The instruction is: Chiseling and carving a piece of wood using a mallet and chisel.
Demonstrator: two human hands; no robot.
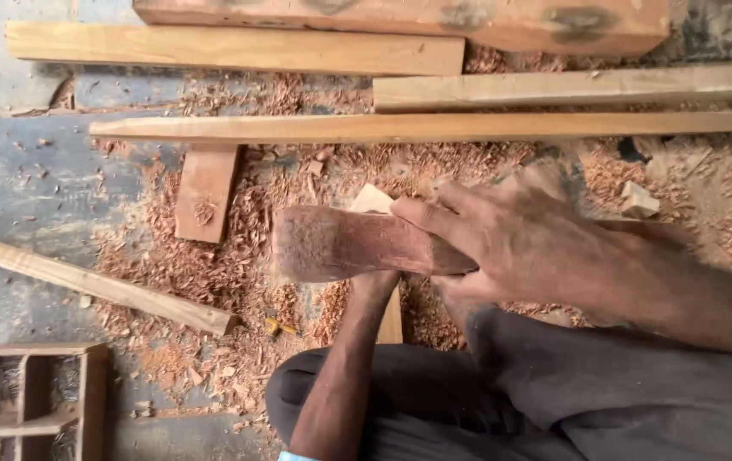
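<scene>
My right hand [519, 243] is closed around the narrow end of a reddish-brown wooden mallet [332, 243]. The mallet's head is blurred and points left. My left forearm rises from the bottom of the view, and my left hand [374, 286] disappears under the mallet, so its fingers are hidden. A pale wooden strip [392, 320] lies beneath the mallet, its far end [372, 200] showing above the head. My dark-trousered knees fill the lower right.
Several long planks [238, 49] and a thin batten [417, 127] lie across the top. A short board [206, 192], a round stick [93, 283] at left, a small wooden frame [31, 401] at bottom left, a small offcut [639, 201], and shavings on the grey floor.
</scene>
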